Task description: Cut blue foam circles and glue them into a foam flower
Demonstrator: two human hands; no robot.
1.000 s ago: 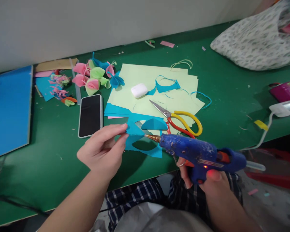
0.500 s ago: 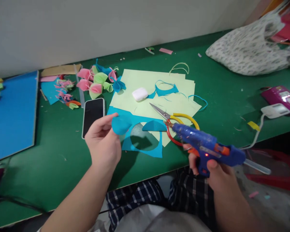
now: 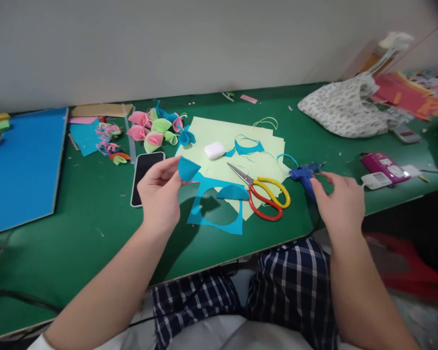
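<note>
My left hand pinches a small blue paper petal by its edge, held above the desk; it looks curled or folded. On the right, a blue hot glue gun rests at the desk, its nozzle towards the papers. My right hand is beside its grip, thumb and index finger apart, the thumb overlapping the handle. Between the hands lie scissors with one yellow and one red handle, and a blue paper sheet with a round hole cut out.
Pale green sheets carry a white case and blue scraps. Pink, green and blue paper flowers stand behind a phone. A blue board is far left. A patterned bag and a purple device lie right.
My right hand has moved away from my body and lowered the glue gun to the desk, its fingers now spread. The blue petal in my left hand has turned. The view has shifted right.
</note>
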